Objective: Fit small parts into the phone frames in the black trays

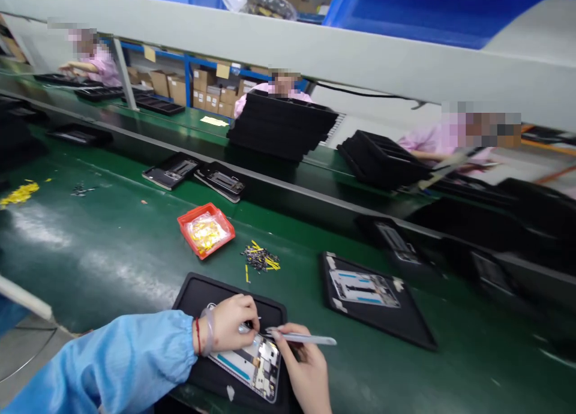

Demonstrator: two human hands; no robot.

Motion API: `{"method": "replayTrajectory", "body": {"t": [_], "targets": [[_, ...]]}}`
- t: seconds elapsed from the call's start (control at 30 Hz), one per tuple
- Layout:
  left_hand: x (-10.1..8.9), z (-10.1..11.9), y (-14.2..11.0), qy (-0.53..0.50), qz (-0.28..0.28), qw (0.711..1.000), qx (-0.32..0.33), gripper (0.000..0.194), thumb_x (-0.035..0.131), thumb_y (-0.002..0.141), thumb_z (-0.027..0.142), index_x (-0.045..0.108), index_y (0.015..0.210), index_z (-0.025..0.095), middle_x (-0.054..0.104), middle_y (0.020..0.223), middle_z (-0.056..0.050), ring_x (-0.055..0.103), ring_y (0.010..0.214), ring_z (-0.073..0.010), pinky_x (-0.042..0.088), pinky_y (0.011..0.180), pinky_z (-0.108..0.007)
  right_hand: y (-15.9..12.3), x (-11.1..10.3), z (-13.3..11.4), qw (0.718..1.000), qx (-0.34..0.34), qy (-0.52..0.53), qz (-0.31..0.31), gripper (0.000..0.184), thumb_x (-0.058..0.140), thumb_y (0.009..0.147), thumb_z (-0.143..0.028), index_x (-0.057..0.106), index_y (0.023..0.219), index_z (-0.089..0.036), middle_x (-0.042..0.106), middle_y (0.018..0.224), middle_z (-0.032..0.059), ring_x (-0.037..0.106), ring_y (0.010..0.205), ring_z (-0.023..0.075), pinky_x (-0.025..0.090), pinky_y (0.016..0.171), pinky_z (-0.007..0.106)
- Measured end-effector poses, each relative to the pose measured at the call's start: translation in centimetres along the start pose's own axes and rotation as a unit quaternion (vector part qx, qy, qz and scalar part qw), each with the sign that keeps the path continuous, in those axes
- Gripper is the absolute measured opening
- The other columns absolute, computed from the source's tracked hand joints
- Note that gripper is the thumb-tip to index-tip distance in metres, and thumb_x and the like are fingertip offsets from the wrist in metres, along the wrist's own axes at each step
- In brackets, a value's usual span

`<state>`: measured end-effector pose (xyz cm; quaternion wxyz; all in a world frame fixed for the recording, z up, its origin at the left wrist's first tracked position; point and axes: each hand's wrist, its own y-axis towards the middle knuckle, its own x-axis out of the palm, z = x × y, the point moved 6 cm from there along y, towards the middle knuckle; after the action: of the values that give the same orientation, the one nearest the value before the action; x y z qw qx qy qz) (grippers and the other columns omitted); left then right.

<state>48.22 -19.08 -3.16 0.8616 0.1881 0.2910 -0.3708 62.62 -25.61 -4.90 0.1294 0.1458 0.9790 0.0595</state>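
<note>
My left hand (pixel 231 323) rests over the upper end of an opened phone (pixel 265 375), its fingers curled and pinched together; whatever they hold is hidden. The phone shows a silver frame, blue strips and a circuit board. Light grey tweezers (pixel 312 339) are gripped between the thumb and fingers of my right hand (pixel 308 369), just right of the phone. The tips of the tweezers point left, close to my left fingertips. Under the phone lies a black tray (pixel 191 291) on the green bench.
Ahead sit a red bin (pixel 183 227) with bagged yellow pieces and a pile of small black and yellow parts (pixel 261 258). Another black tray (pixel 405 327) with an opened phone lies right. Beyond runs a conveyor with phones, black tray stacks (pixel 281 126), and people in pink.
</note>
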Motion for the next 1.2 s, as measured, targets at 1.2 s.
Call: {"method": "replayTrajectory", "body": {"t": [1.2], "targets": [[-0.3,1.7,-2.3,0.192,0.039,0.963,0.186,0.022,0.043,0.094,0.013,0.062,0.085,0.019,0.065,0.082,-0.001,0.060,0.075,-0.0132,0.049,0.068,-0.020,-0.3,1.4,-5.1,0.979,-0.173,-0.105,0.031,0.014,0.059,0.087,-0.022,0.061,0.073,-0.020,0.065,0.062,0.0011,0.064,0.054,0.0164,0.051,0.052,0.024]]}}
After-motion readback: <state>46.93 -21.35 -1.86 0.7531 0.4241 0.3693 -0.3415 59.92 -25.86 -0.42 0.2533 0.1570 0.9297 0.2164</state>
